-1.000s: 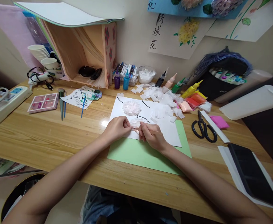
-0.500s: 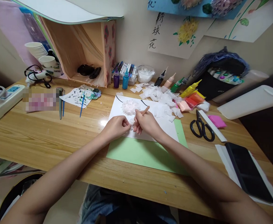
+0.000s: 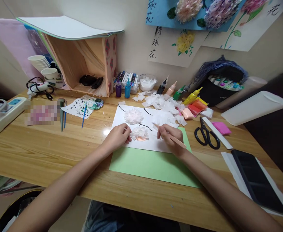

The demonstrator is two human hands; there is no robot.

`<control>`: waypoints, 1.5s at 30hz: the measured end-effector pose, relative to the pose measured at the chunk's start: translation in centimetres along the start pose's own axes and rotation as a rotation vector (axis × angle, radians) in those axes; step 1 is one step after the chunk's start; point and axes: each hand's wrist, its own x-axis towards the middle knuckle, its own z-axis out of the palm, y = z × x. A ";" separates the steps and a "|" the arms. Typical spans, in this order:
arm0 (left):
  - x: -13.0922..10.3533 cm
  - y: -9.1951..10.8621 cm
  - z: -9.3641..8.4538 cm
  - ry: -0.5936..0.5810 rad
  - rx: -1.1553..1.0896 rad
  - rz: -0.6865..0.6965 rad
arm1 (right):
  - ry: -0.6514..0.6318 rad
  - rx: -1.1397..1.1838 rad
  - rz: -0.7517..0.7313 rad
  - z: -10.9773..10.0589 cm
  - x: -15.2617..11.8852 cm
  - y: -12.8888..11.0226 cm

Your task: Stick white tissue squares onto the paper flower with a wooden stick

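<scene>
My right hand (image 3: pixel 168 136) is closed round a thin wooden stick (image 3: pixel 177 141), over the right part of a white sheet (image 3: pixel 153 145). My left hand (image 3: pixel 121 134) rests with curled, closed fingers at the left edge of a half-covered paper flower (image 3: pixel 139 132); what lies between its fingertips is hidden. White tissue petals cover the upper part of that flower, while peach clay (image 3: pixel 141 139) shows along its lower edge. Above it on the sheet is a full, round, pale pink flower (image 3: pixel 133 116). Black painted stems (image 3: pixel 146 126) run beside both.
Loose tissue squares (image 3: pixel 160 100) are heaped behind the sheet, by paint bottles (image 3: pixel 127 88). Black scissors (image 3: pixel 207 135) and a phone (image 3: pixel 257 180) lie to the right. Green paper (image 3: pixel 151 166) sits underneath. Paintbrushes (image 3: pixel 84 115) and a power strip (image 3: pixel 8 112) are left.
My right hand has moved right, away from the lower flower, the stick now tilting down toward my wrist. The lower flower and its peach clay are uncovered. The camera view has shifted upward.
</scene>
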 end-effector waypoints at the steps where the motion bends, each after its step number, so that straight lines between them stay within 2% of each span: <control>1: 0.0 0.0 0.0 0.004 -0.009 -0.013 | 0.077 -0.023 0.024 -0.5 0.1 0.7; 3: -0.1 0.1 0.0 0.021 0.008 -0.029 | 0.154 -0.011 0.089 -1.2 0.4 2.1; 4: -0.1 0.1 0.0 0.034 0.035 -0.029 | 0.141 0.009 0.102 -1.4 0.4 2.7; 7: -0.2 0.3 -0.1 0.088 0.131 -0.016 | -0.023 -0.016 0.027 -1.4 0.3 3.7; 9: -0.2 0.4 -0.2 0.125 0.170 -0.012 | -0.075 -0.103 -0.052 -1.1 0.2 3.9; 11: -0.2 0.5 -0.3 0.157 0.186 -0.006 | -0.037 -0.187 -0.062 -0.7 0.2 3.9; 14: -0.2 0.8 -0.4 0.195 0.170 0.000 | 0.025 -0.214 0.003 -0.3 0.4 3.9; 21: -0.6 1.4 -0.5 0.239 0.137 0.024 | 0.318 0.041 0.105 -0.5 0.6 4.1; 23: -0.7 1.5 -0.4 0.243 0.141 0.050 | 0.315 0.140 0.110 -0.4 0.6 3.9; 27: -1.0 1.7 -0.4 0.251 0.146 0.117 | 0.227 0.243 0.114 0.0 0.3 2.5; 29: -1.2 2.0 -0.5 0.220 0.141 0.177 | 0.176 0.305 0.107 0.3 -0.1 1.5; 32: -1.6 2.6 -0.5 0.081 0.134 0.271 | 0.057 0.389 0.074 0.8 -0.8 -0.2; 36: -1.9 2.8 -0.1 -0.107 0.110 0.272 | -0.042 0.367 -0.010 1.8 -1.8 -1.4; 41: -1.6 2.2 0.3 -0.143 0.120 0.256 | -0.017 0.256 -0.110 2.6 -2.5 -1.6; 45: -1.5 2.2 0.0 -0.224 0.056 0.254 | -0.074 0.255 -0.074 2.8 -2.7 -1.6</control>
